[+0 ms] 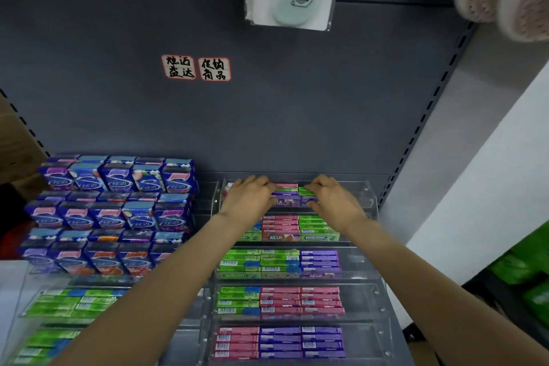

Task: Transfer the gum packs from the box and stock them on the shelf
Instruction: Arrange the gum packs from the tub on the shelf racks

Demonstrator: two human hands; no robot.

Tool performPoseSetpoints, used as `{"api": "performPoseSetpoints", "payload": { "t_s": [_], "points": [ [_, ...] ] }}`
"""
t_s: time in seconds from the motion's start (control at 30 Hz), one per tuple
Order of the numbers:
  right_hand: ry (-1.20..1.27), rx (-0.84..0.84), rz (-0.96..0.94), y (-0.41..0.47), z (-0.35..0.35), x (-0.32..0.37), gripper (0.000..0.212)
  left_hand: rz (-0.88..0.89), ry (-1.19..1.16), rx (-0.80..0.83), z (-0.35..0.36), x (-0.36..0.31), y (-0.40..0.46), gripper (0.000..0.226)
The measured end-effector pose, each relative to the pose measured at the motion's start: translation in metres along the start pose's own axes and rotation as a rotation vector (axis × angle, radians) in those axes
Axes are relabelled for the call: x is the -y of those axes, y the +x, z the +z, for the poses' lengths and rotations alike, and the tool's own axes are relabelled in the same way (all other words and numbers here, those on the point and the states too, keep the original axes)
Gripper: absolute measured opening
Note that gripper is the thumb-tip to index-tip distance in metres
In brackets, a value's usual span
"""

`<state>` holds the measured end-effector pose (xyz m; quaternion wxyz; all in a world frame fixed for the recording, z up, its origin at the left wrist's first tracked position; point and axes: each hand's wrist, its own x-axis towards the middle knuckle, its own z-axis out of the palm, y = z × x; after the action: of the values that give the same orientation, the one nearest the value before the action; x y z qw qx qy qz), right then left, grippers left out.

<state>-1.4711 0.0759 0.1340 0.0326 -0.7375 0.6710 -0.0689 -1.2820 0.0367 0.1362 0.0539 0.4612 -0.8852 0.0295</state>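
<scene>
Both hands, left hand (249, 196) and right hand (332, 197), pinch gum packs (286, 194) in the top tray (367, 193), probably lining them up neatly.

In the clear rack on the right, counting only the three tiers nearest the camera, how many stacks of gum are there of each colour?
Green stacks: 3
Pink stacks: 3
Purple stacks: 3
Total: 9 stacks
</scene>
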Motion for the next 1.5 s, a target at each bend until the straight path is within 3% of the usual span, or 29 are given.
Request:
{"api": "performPoseSetpoints", "payload": {
  "t_s": [0.73, 0.97, 1.07, 1.5],
  "points": [
    [0.029, -0.039, 0.019, -0.017, -0.019, 0.002, 0.042, -0.097, -0.122, -0.095, -0.033, -0.003, -0.018, 0.029],
    [0.038, 0.132, 0.027, -0.016, -0.014, 0.006, 0.057, -0.091, -0.091, 0.135, -0.020, -0.003, -0.019, 0.041],
    [0.017, 0.132, 0.025, -0.012, -0.013, 0.005, 0.057, -0.072, -0.079, 0.207, -0.015, -0.003, -0.019, 0.045],
    [0.056, 0.187, -0.040, -0.002, -0.015, -0.005, 0.055, -0.089, -0.107, 0.175, -0.008, -0.003, -0.018, 0.047]
  ]
}}
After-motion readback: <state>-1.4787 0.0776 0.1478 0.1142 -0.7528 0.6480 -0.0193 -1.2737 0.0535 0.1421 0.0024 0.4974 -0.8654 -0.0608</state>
